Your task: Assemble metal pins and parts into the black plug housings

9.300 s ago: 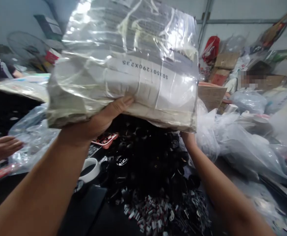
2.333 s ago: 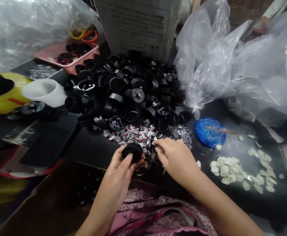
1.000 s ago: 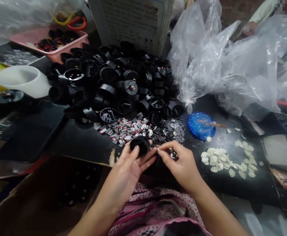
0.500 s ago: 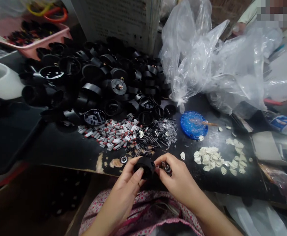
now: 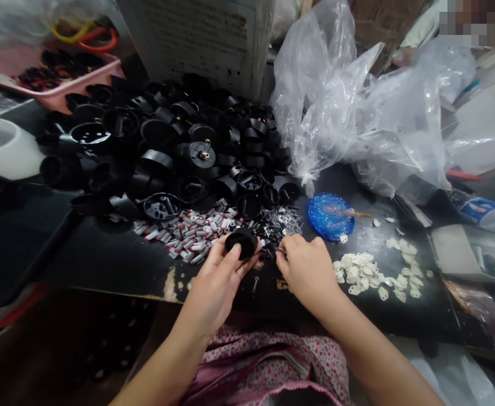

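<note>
My left hand (image 5: pixel 219 276) grips a round black plastic housing (image 5: pixel 242 242), thumb inside its opening. Just to the right, my right hand (image 5: pixel 309 268) is closed in a pinch at the small dark springs (image 5: pixel 268 248); what its fingers hold is too small to name. Grey and red cylinders (image 5: pixel 192 237) lie beyond my left hand. Behind both hands is a pile of thin grey pins (image 5: pixel 287 220). A small metal piece (image 5: pixel 255 283) lies on the black table (image 5: pixel 120 262) between my wrists.
Many black housings (image 5: pixel 158 132) fill the back left. A blue lid (image 5: pixel 331 217) with a wooden stick sits right of the pins. Cream flat pieces (image 5: pixel 363 270) are scattered at the right. Clear plastic bags (image 5: pixel 327 107) stand behind, and a pink basket (image 5: pixel 65 98) is at the far left.
Both hands have moved forward over the table, the left one carrying the black housing. My right hand has turned palm down and reached the small parts; the dark tool seen in it earlier is mostly hidden.
</note>
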Motion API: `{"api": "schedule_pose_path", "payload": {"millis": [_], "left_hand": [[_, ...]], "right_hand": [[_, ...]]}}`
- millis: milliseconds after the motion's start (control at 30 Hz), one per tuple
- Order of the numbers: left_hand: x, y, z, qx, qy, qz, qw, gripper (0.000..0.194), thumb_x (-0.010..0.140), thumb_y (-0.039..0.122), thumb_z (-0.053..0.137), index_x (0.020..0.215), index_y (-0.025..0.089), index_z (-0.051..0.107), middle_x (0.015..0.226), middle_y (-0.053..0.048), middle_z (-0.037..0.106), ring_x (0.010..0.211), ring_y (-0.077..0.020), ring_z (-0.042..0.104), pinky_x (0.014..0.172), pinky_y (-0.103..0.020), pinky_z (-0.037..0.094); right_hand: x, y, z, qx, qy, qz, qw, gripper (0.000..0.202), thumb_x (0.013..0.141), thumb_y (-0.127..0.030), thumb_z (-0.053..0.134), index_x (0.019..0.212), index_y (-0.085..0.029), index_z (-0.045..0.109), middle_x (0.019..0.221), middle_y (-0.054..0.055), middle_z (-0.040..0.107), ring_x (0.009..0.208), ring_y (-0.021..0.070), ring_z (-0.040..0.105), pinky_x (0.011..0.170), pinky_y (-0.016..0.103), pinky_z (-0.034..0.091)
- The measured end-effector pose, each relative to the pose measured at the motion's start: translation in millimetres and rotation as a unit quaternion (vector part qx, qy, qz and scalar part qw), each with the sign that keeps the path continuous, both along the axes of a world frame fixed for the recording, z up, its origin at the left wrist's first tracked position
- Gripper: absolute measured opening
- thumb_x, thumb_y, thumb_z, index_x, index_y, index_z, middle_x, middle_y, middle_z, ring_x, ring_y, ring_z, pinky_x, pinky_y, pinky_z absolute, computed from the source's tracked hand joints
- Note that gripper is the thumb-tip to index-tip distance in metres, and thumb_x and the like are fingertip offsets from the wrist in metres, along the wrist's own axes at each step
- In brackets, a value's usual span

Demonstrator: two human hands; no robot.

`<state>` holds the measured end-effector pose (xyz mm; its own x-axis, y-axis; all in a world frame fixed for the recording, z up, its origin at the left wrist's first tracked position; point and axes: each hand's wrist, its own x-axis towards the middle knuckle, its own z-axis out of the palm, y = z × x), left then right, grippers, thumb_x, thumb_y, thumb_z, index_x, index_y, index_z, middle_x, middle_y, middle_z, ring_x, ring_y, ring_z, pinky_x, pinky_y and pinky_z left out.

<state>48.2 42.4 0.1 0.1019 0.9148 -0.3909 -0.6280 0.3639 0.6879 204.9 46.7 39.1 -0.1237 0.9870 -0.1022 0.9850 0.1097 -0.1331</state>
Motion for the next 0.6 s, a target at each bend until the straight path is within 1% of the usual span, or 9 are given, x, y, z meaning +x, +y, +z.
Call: {"api": "schedule_pose_path", "payload": {"millis": [67,133,200,267,333,367,500,567,600], "left_hand": [[-2.0,1.9,-0.3,0.006,0.0,0.009,1.0,0.021,0.086,0.029,0.07,0.105,0.022,0.066,0.107,-0.006,0.075,0.104,-0.0215,0.07,0.099,-0.041,0.052],[-3.2,-1.1,1.3,0.002,-0.007,0.025,1.0,0.019,0.086,0.029,0.07,0.104,0.022,0.066,0.104,-0.006,0.076,0.102,-0.0213,0.07,0.098,-0.042,0.053],[-2.8,-5.8,4.0,-0.011,-0.03,0.031,0.999,0.016,0.087,0.029,0.069,0.101,0.023,0.066,0.101,-0.005,0.076,0.101,-0.0213,0.071,0.098,-0.044,0.053],[-0.8,-9.5,6.2,-0.032,-0.059,0.027,0.997,0.011,0.086,0.029,0.07,0.095,0.023,0.067,0.099,-0.004,0.077,0.099,-0.0213,0.071,0.097,-0.046,0.054],[1.4,-11.4,6.8,-0.052,-0.078,0.022,0.995,0.009,0.086,0.03,0.07,0.091,0.023,0.068,0.097,-0.003,0.077,0.097,-0.021,0.072,0.097,-0.047,0.055],[2.3,-11.8,6.6,-0.058,-0.082,0.022,0.995,0.009,0.086,0.03,0.071,0.091,0.023,0.069,0.097,-0.003,0.077,0.096,-0.0206,0.072,0.096,-0.046,0.055],[3.4,-13.3,3.6,-0.038,-0.082,0.021,0.996,0.012,0.087,0.032,0.07,0.093,0.023,0.071,0.094,-0.003,0.078,0.095,-0.0191,0.072,0.093,-0.04,0.058],[3.6,-14.7,1.7,-0.012,-0.069,0.015,0.997,0.013,0.086,0.032,0.07,0.095,0.023,0.071,0.094,-0.002,0.078,0.096,-0.019,0.072,0.094,-0.039,0.058],[3.9,-15.6,0.8,-0.002,-0.062,0.011,0.998,0.014,0.086,0.032,0.071,0.096,0.024,0.071,0.095,-0.002,0.077,0.097,-0.0189,0.072,0.094,-0.038,0.057]], "right_hand": [[-2.4,1.0,1.8,-0.004,-0.003,0.0,1.0,0.015,0.092,-0.019,0.051,0.089,-0.013,0.064,0.088,0.012,0.071,0.074,0.0223,0.062,0.073,0.037,0.034],[-3.4,-1.4,4.2,-0.009,0.006,-0.001,1.0,0.012,0.09,-0.02,0.053,0.086,-0.015,0.063,0.087,0.009,0.071,0.073,0.0207,0.062,0.073,0.036,0.035],[-4.5,-6.4,5.3,-0.008,0.051,-0.009,0.999,0.009,0.088,-0.022,0.056,0.083,-0.018,0.062,0.085,0.004,0.071,0.074,0.0186,0.062,0.073,0.034,0.036],[-6.6,-12.7,4.0,0.003,0.128,-0.028,0.991,0.006,0.087,-0.022,0.059,0.082,-0.019,0.061,0.084,0.001,0.07,0.074,0.0172,0.061,0.074,0.032,0.037],[-8.8,-19.0,1.0,0.019,0.213,-0.048,0.976,0.003,0.086,-0.02,0.06,0.086,-0.02,0.062,0.086,0.001,0.072,0.076,0.0174,0.061,0.075,0.032,0.04],[-9.4,-21.7,-0.6,0.023,0.249,-0.052,0.967,0.006,0.086,-0.019,0.06,0.09,-0.02,0.063,0.089,0.001,0.072,0.077,0.0177,0.061,0.075,0.032,0.042],[-6.4,-28.3,-1.8,0.035,0.384,-0.086,0.919,0.009,0.088,-0.021,0.059,0.094,-0.023,0.066,0.088,0.001,0.073,0.083,0.0182,0.065,0.075,0.031,0.048],[-3.5,-29.1,1.5,0.054,0.415,-0.096,0.903,0.009,0.091,-0.024,0.06,0.095,-0.024,0.067,0.088,0.001,0.072,0.084,0.0179,0.066,0.076,0.032,0.049],[-2.2,-29.1,3.6,0.066,0.412,-0.088,0.904,0.009,0.092,-0.024,0.059,0.095,-0.024,0.067,0.088,0.001,0.071,0.084,0.0176,0.066,0.077,0.033,0.049]]}}
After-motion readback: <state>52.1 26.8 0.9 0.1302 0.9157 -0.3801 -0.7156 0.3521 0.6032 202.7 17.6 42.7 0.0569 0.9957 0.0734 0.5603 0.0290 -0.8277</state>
